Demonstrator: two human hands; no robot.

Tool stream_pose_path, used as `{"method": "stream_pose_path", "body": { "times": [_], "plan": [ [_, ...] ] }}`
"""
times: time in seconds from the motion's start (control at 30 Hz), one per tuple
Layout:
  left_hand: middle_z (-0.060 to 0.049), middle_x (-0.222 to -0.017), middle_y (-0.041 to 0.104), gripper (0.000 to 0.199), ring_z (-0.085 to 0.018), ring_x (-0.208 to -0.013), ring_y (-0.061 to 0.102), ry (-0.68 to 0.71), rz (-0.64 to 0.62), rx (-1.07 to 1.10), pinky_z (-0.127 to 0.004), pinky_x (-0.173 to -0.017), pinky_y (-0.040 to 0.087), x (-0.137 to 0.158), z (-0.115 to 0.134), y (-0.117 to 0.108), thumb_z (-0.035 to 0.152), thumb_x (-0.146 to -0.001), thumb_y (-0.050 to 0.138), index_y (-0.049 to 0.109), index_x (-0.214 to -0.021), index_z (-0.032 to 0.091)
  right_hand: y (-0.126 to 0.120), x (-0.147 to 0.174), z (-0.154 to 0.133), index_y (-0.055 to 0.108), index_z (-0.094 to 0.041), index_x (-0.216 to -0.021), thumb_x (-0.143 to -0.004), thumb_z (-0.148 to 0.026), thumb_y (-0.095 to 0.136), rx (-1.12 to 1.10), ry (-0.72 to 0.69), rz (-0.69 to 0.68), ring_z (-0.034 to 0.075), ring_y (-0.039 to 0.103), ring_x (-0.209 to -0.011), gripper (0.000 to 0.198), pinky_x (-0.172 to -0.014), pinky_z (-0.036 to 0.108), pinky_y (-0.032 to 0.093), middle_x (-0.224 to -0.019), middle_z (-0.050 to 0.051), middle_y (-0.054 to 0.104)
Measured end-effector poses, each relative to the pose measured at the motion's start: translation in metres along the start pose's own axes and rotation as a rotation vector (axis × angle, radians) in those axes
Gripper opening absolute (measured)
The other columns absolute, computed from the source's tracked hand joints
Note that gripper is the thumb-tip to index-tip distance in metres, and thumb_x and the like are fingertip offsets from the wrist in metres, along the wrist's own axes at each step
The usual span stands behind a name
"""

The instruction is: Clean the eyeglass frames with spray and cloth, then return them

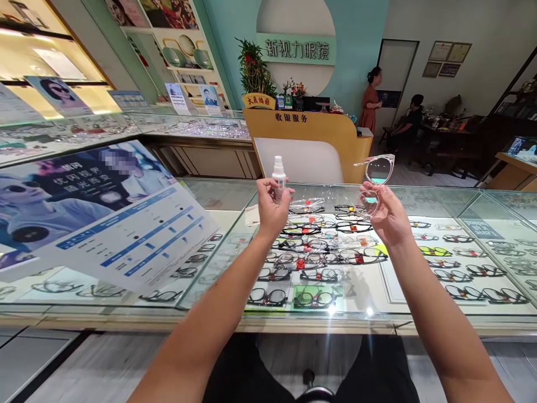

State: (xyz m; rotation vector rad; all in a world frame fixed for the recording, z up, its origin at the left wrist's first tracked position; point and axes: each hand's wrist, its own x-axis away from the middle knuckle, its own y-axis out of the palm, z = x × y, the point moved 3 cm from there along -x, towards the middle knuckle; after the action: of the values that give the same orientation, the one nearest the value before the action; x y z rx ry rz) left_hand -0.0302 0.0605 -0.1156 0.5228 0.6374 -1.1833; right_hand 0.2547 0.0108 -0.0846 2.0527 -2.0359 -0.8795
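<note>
My left hand [273, 208] is wrapped round a small white spray bottle [278, 168], held upright above the glass counter. Its nozzle top sticks up over my fingers. In my right hand [391, 215] is a pair of clear-framed eyeglasses [380, 169], pinched near the bridge. They are turned on edge, one lens above my fingers and the other below, with a temple arm reaching out to the left. Below and between my hands, several eyeglasses [314, 260] sit in rows, many with red tags on the lenses. A folded pale cloth [252, 216] lies left of the bottle.
A large printed sign board [104, 212] leans over the counter at the left. The glass display counter [251, 319] runs across in front of me. Beyond it stand a yellow reception desk [302, 126], a standing person [371, 103] and a seated person [411, 123].
</note>
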Motion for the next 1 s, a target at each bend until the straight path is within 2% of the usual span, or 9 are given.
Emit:
{"method": "stream_pose_path", "body": {
  "times": [0.07,0.2,0.3,0.43,0.57,0.8,0.93,1.0],
  "plan": [
    [-0.001,-0.106,0.067,0.047,-0.012,-0.075,0.063,-0.115,-0.095,0.213,-0.024,-0.062,0.05,0.008,0.014,0.012,0.024,-0.079,0.072,0.033,-0.103,0.029,0.004,0.003,-0.002,0.076,-0.03,-0.087,-0.076,-0.056,0.095,0.02,0.011,-0.014,0.021,0.073,-0.117,0.035,-0.105,0.036,0.059,-0.118,0.0,0.083],
    [0.007,-0.076,0.056,0.051,-0.01,-0.058,0.049,-0.493,-0.5,0.521,-0.02,-0.049,0.037,0.025,0.037,0.032,0.023,-0.068,0.073,0.039,-0.104,0.028,0.013,0.009,-0.004,0.074,-0.029,-0.086,-0.072,-0.058,0.097,0.062,0.05,-0.046,0.023,0.071,-0.122,0.039,-0.108,0.039,0.056,-0.116,0.002,0.083],
    [0.006,-0.069,0.051,0.043,-0.01,-0.058,0.045,-0.667,-0.714,0.699,-0.021,-0.05,0.037,0.035,0.049,0.037,0.032,-0.067,0.081,0.048,-0.095,0.024,0.019,0.013,-0.005,0.071,-0.029,-0.083,-0.074,-0.057,0.096,0.113,0.064,-0.069,0.025,0.069,-0.126,0.039,-0.115,0.041,0.051,-0.113,0.003,0.084],
    [0.002,-0.069,0.05,0.049,-0.013,-0.059,0.048,-0.761,-0.873,0.89,-0.027,-0.053,0.042,0.041,0.058,0.039,0.061,-0.071,0.082,0.057,-0.083,0.021,0.023,0.015,-0.003,0.069,-0.029,-0.082,-0.075,-0.057,0.095,0.14,0.064,-0.086,0.025,0.069,-0.124,0.039,-0.114,0.042,0.049,-0.108,0.003,0.083],
    [0.0,-0.066,0.046,0.07,-0.014,-0.057,0.046,-0.748,-0.899,0.929,-0.029,-0.052,0.04,0.04,0.059,0.038,0.088,-0.071,0.074,0.057,-0.069,0.02,0.025,0.015,-0.002,0.069,-0.029,-0.081,-0.07,-0.058,0.097,0.145,0.064,-0.082,0.023,0.069,-0.117,0.041,-0.112,0.04,0.049,-0.104,0.002,0.082],
    [0.001,-0.06,0.038,0.084,-0.015,-0.056,0.043,-0.725,-0.87,0.932,-0.028,-0.05,0.039,0.038,0.056,0.039,0.102,-0.065,0.066,0.049,-0.056,0.02,0.026,0.016,-0.002,0.072,-0.03,-0.081,-0.064,-0.062,0.1,0.148,0.086,-0.083,0.022,0.068,-0.107,0.046,-0.107,0.039,0.05,-0.101,0.0,0.082],
    [-0.001,-0.057,0.034,0.094,-0.016,-0.055,0.039,-0.75,-0.842,0.905,-0.029,-0.048,0.036,0.037,0.056,0.038,0.112,-0.072,0.027,0.04,-0.051,0.021,0.028,0.018,0.002,0.071,-0.029,-0.081,-0.063,-0.062,0.101,0.153,0.123,-0.095,0.022,0.067,-0.106,0.048,-0.108,0.039,0.048,-0.1,0.001,0.081],
    [-0.001,-0.056,0.032,0.094,-0.016,-0.055,0.038,-0.748,-0.85,0.908,-0.029,-0.049,0.036,0.037,0.057,0.038,0.11,-0.075,0.021,0.04,-0.05,0.022,0.03,0.02,0.004,0.071,-0.029,-0.08,-0.063,-0.063,0.101,0.16,0.143,-0.108,0.022,0.066,-0.104,0.048,-0.109,0.04,0.048,-0.1,0.001,0.08]
  ]
}}
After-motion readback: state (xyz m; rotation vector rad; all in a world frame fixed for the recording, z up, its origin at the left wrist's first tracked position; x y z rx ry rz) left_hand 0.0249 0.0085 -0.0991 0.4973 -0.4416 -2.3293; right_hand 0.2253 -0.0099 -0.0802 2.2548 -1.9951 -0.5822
